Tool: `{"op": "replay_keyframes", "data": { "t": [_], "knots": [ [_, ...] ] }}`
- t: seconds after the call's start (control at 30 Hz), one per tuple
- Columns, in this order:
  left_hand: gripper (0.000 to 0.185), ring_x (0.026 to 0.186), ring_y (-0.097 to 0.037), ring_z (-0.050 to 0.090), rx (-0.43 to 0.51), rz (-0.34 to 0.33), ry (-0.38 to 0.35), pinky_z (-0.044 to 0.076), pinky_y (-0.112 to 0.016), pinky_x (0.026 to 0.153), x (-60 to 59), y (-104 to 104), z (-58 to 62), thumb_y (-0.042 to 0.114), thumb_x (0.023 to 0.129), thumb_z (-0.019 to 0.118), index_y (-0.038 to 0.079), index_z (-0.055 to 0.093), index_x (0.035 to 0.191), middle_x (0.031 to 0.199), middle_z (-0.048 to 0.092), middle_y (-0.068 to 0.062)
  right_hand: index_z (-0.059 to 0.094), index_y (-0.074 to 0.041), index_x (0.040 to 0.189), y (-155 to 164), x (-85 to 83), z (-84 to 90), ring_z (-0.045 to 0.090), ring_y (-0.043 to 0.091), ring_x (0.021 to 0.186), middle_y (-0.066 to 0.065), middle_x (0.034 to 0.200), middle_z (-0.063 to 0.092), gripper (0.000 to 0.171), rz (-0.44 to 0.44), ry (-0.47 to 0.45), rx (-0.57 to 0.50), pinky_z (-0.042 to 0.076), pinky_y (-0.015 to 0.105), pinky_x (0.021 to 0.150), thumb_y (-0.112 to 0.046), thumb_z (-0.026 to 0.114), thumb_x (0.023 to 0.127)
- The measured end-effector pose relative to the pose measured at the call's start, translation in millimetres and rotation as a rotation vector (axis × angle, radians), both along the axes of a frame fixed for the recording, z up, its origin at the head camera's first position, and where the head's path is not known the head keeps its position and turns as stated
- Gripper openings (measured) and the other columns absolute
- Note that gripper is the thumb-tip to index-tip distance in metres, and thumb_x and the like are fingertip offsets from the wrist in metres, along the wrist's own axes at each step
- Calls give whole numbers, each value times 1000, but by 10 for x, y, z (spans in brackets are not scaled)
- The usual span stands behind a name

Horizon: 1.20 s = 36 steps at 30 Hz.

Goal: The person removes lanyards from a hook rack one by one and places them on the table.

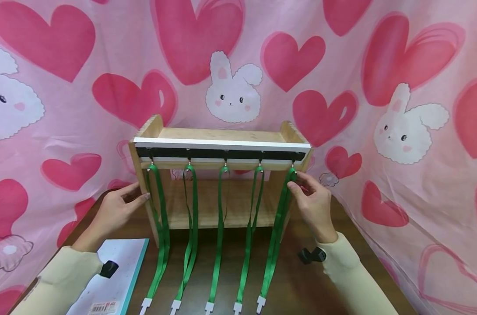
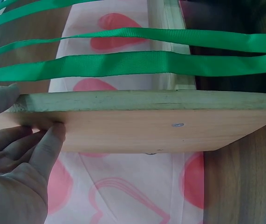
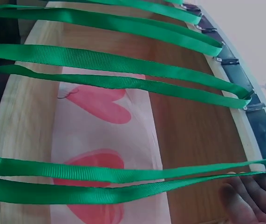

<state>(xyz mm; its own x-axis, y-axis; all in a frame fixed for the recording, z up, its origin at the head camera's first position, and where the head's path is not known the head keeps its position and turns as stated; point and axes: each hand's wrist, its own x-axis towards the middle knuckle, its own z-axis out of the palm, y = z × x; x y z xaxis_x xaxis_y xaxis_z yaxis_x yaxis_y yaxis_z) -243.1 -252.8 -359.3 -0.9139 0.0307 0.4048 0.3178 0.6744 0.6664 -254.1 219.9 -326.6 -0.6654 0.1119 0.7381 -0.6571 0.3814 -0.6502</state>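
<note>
A small wooden rack (image 1: pixel 222 134) stands on the table, a white-edged black strip (image 1: pixel 222 154) along its upper front. Several green lanyards (image 1: pixel 220 227) hang in a row from small metal hooks on that strip, white clips at their lower ends. My left hand (image 1: pixel 118 205) grips the rack's left side panel (image 2: pixel 137 126), thumb at the front edge and fingers against the outer face. At the upper right corner, my right hand (image 1: pixel 314 199) pinches the rightmost lanyard (image 1: pixel 279 214) just below its hook. In the right wrist view its fingers (image 3: pixel 251 193) lie beside the loop.
A white board or pad (image 1: pixel 116 262) with a teal edge and a barcode label lies on the table at the left, partly under the left forearm. Pink cloth (image 1: pixel 230 43) printed with hearts and rabbits surrounds the dark brown tabletop (image 1: pixel 313 284).
</note>
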Motion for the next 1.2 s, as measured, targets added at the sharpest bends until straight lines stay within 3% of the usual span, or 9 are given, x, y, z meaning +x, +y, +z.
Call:
{"op": "replay_keyframes", "data": {
  "t": [0.2,0.37,0.63,0.7,0.9,1.2],
  "knots": [
    [60,111,-47,65,-1,-2,2,65,-45,75,-3,19,6,33,99,65,5,47,150,131,66,-28,74,1,112,-41,-20,22,72,-5,87,22,101,78,23,18,38,10,57,11,78,-7,74,91],
    [60,112,-48,64,5,-17,-1,65,-46,77,-7,37,38,31,99,65,5,47,150,131,65,-28,73,2,110,-72,-25,40,74,-2,82,21,97,78,22,14,14,-23,58,12,73,-12,74,92],
    [60,109,-47,67,-5,4,-2,65,-43,75,-9,24,64,32,98,67,5,49,149,131,65,-29,72,-1,109,-101,-44,43,78,20,77,23,94,75,21,60,-59,-61,61,21,70,-16,74,93],
    [59,108,-47,68,-2,4,3,65,-43,75,-6,20,62,31,98,67,5,50,148,131,66,-29,73,-2,108,-110,-47,52,77,17,74,24,92,74,22,62,-66,-64,61,22,68,-18,74,93],
    [60,109,-48,67,-5,10,-17,64,-47,77,-9,22,57,33,98,66,5,50,149,132,65,-29,73,-2,103,-136,-70,82,74,12,69,5,83,75,20,61,-73,-87,61,23,62,-21,72,95],
    [61,110,-50,66,-10,14,-23,64,-51,79,11,24,33,34,99,66,4,49,149,133,64,-30,75,1,100,-156,-103,63,73,13,63,16,80,74,24,48,-51,-109,61,23,62,-21,66,99]
  ]
}}
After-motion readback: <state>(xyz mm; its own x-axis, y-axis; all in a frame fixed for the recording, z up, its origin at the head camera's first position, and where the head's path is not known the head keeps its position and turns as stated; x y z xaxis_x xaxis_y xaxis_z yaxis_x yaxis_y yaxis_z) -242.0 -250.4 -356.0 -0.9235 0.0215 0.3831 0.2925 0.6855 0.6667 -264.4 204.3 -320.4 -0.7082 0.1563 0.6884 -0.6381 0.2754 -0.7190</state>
